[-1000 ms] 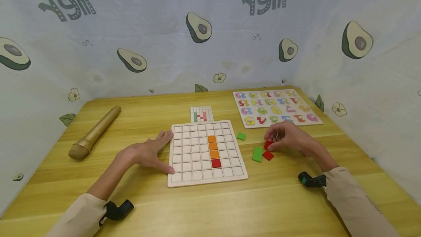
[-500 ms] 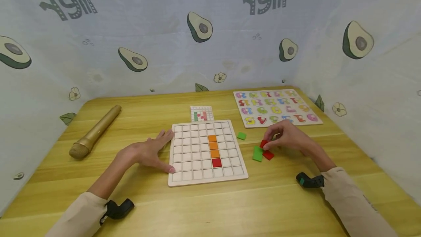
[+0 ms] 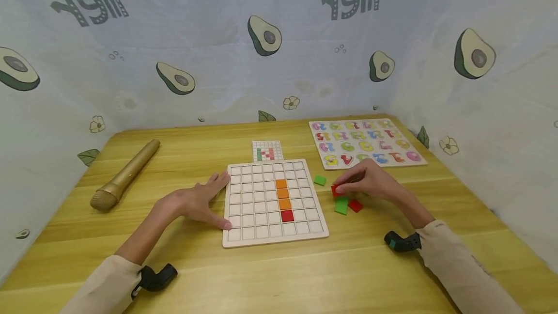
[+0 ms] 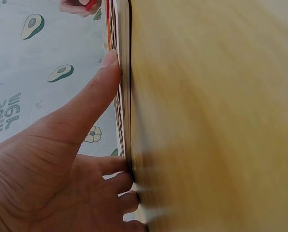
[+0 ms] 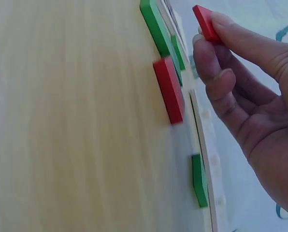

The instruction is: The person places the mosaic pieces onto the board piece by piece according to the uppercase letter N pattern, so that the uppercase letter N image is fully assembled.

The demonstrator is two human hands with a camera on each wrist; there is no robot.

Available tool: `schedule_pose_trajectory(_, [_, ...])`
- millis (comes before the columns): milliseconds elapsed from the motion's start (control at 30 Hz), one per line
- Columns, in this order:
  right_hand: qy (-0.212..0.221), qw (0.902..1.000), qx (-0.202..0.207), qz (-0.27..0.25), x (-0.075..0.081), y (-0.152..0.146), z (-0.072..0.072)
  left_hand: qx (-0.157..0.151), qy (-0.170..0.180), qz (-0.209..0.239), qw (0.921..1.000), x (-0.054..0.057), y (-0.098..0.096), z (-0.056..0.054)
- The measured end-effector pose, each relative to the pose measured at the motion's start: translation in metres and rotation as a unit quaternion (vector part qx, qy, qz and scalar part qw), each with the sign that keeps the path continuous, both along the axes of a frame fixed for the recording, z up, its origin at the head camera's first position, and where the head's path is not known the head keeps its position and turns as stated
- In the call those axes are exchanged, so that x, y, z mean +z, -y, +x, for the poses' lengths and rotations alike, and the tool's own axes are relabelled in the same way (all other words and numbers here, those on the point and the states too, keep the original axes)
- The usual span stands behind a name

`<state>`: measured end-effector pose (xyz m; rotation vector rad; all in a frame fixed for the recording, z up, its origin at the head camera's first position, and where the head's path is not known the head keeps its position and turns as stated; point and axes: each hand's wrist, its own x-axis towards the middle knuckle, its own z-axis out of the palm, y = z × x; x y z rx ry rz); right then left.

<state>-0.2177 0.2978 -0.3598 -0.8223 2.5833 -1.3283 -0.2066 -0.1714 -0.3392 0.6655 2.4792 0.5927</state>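
Between thumb and fingers, my right hand (image 3: 368, 180) pinches a red square tile (image 3: 336, 190), held just above the table; the right wrist view also shows this red tile (image 5: 206, 22) at the fingertips. Below it lie a green tile piece (image 3: 341, 206) and another red tile (image 3: 355, 206). My left hand (image 3: 198, 201) rests at the left edge of a white grid board (image 3: 257, 207), fingers spread and thumb near its lower left corner. In one column of the board sit several tiles: orange ones (image 3: 283, 193) above one red one (image 3: 287, 215).
A small pattern card (image 3: 267, 150) lies behind the board. One green tile (image 3: 320, 180) is right of the board. A number puzzle board (image 3: 366, 144) lies at the back right, a gold microphone (image 3: 126, 174) at the left. In the right wrist view, a green tile (image 5: 199, 181) lies nearer the hand.
My right hand has lifted the red tile and moved left with it, past the other red tile to above the green piece. The left hand has stayed on the board.
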Motion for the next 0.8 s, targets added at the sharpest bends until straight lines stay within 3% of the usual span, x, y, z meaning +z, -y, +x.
schedule_pose_trajectory(433, [0.007,0.9988,0.044,-0.021,0.006,0.03,-0.005,0.006,0.002,-0.003,1.0,0.001,-0.001,0.003])
schedule_pose_trajectory(633, [0.044,0.9981,0.036,-0.026,0.009,0.049,-0.006,0.01,0.003,-0.007,0.9999,0.002,-0.001,0.003])
schedule_pose_trajectory(800, [0.029,0.9988,0.032,-0.024,0.013,0.065,-0.006,0.013,0.004,-0.009,0.9999,0.005,-0.001,0.003])
